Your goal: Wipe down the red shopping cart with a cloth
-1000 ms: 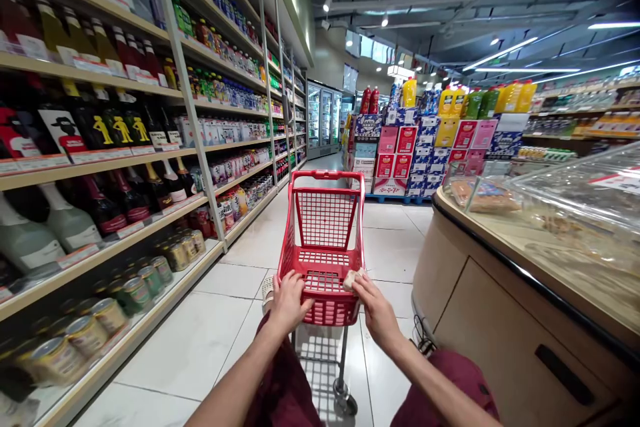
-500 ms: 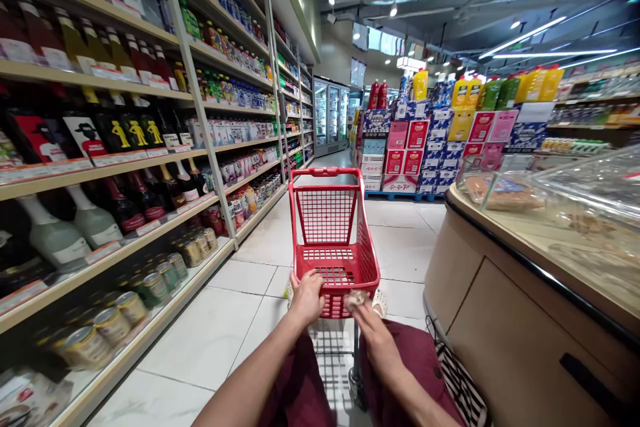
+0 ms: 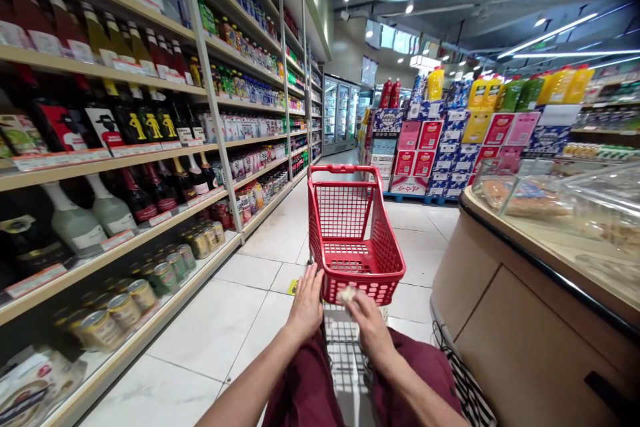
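A red plastic shopping cart basket [image 3: 361, 260] with grid walls stands in front of me on a metal frame. My left hand [image 3: 306, 305] lies against its near left corner, fingers stretched out and grasping nothing. Pinched in the fingers of my right hand [image 3: 374, 328] is a small crumpled pale cloth [image 3: 346, 295], slightly blurred. It is at the basket's near wall; whether it touches the plastic I cannot tell. Through the grid the basket shows only its red base.
Shelves of bottles and cans [image 3: 170, 147] line the left side. At right a curved counter [image 3: 480, 280] carries clear covers over packaged food. Stacked drink cartons [image 3: 420, 147] stand ahead, with glass-door fridges [image 3: 340, 110] behind. A black-and-white striped item [image 3: 467, 383] is beside my right knee.
My left hand has gone from gripping the basket's rim to lying with fingers extended at its left corner. The cloth has moved left along the near wall. The basket has turned and shifted right in view.
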